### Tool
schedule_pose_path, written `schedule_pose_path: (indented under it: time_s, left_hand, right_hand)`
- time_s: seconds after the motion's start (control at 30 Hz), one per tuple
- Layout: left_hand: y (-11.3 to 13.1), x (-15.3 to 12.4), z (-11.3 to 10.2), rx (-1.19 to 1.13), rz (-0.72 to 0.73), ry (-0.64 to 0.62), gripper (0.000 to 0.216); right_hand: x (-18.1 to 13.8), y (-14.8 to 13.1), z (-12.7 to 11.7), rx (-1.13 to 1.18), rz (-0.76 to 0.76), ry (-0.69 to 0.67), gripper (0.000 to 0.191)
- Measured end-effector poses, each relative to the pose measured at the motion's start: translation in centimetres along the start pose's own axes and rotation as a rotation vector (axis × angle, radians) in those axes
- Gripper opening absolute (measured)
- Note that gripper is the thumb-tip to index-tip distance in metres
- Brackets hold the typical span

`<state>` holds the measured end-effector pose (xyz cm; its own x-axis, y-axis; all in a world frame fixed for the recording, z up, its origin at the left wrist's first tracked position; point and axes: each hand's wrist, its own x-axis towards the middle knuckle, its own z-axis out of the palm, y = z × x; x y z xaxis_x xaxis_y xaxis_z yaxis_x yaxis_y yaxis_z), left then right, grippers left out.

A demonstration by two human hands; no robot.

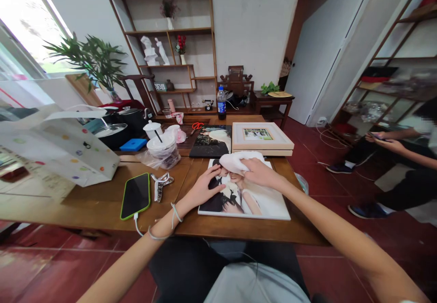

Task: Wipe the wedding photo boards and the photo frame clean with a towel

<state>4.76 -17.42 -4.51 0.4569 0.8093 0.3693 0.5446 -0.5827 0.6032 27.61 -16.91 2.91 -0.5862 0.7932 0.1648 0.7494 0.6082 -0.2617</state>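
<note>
A photo panel [252, 203] with a picture of two people lies flat near the table's front edge. My left hand [206, 184] rests on its left side, fingers spread over the dark part of the print. In my right hand [257, 172] is a bunched white cloth [232, 161], pressed on the upper part of the panel; the fingers close over the cloth. Behind the panel lie a dark photo panel [211, 141] and, to its right, stacked light frames [280, 146] with a small picture in the top one.
Left on the wooden table [164, 216] are a charging phone [135, 197], a silver hair clip [160, 186], a bagged drink cup [164, 150], a blue box [133, 145] and a paper bag [68, 146]. Red scissors [197, 126] and a bottle [221, 104] stand farther back. A person [403, 157] sits at right.
</note>
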Motion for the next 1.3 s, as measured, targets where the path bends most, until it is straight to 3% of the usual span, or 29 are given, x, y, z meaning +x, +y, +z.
schedule_pose_path:
  time_s: [0.2,0.33,0.5,0.67,0.77,0.87,1.13,1.2,1.3]
  left_hand:
    - [0.3,-0.2,0.0,0.018,0.0,0.016,0.045]
    - [0.4,-0.2,0.2,0.032,0.005,0.03,0.042]
    - [-0.1,0.1,0.5,0.018,-0.021,0.02,0.042]
    - [-0.2,0.3,0.6,0.036,-0.027,-0.015,0.044]
    - [-0.3,0.2,0.7,0.036,-0.016,-0.012,0.043]
    - [-0.5,0.2,0.8,0.047,0.0,-0.006,0.042]
    - [-0.7,0.1,0.8,0.066,-0.017,-0.018,0.042]
    - [-0.7,0.1,0.8,0.065,-0.02,-0.021,0.042]
    - [-0.7,0.2,0.8,0.065,-0.021,-0.027,0.043]
  right_hand:
    - [-5.5,3.1,-0.5,-0.099,0.236,0.024,0.033]
    - [-7.0,3.5,0.7,-0.211,0.149,0.033,0.035]
    - [-7.6,0.0,2.0,-0.196,0.075,-0.034,0.036]
    - [-9.6,-5.0,2.8,-0.1,-0.137,-0.102,0.027]
    - [-10.2,-6.0,3.3,-0.066,-0.195,-0.083,0.03]
    - [-9.5,-4.5,3.3,-0.052,-0.168,-0.032,0.028]
    - [-6.6,3.4,1.9,-0.179,0.059,0.142,0.031]
    - [-6.8,3.9,1.9,-0.2,0.072,0.138,0.03]
    - [-8.0,2.3,2.2,-0.205,0.04,0.068,0.025]
